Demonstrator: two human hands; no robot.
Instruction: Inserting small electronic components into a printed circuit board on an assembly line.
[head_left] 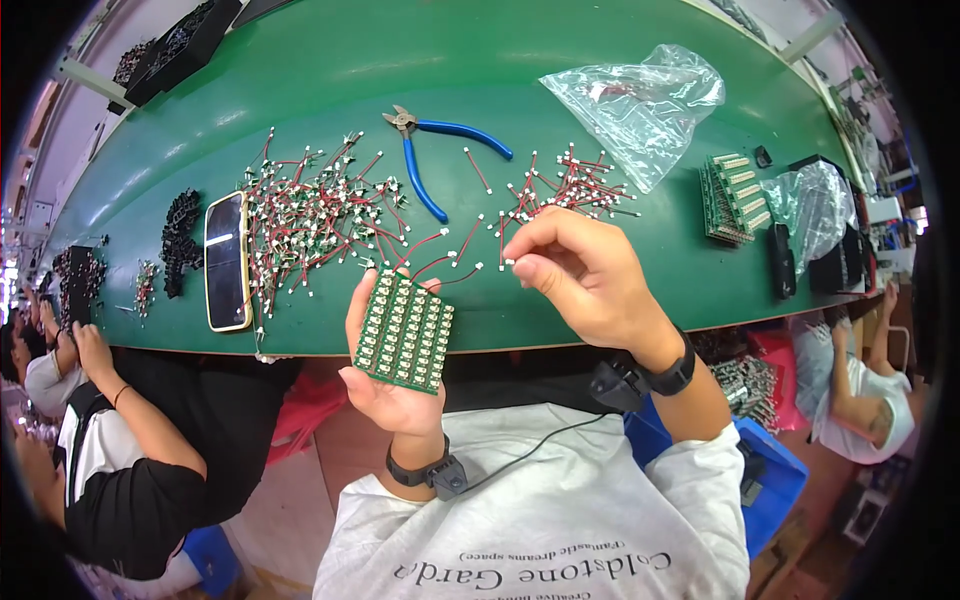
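Note:
My left hand (385, 400) holds a green circuit board panel (404, 330) tilted up above the table's near edge, its face covered in rows of small pale parts. From the panel's far edge stick out a few red and black wires with white plugs (432, 238). To the right, my right hand (585, 270) is closed in a pinch on a short red and black wire lead (503, 245), with a white plug at the fingertips. Close beyond that hand lies a loose pile of similar wire leads (575, 185). The two hands are apart.
A larger heap of wire leads (320, 205) lies left, beside a phone (227, 262) and a black heap of small parts (181, 240). Blue-handled cutters (410, 150) and a clear plastic bag (650, 105) lie farther back. Stacked boards (735, 200) stand right. Co-workers (130, 430) sit on both sides.

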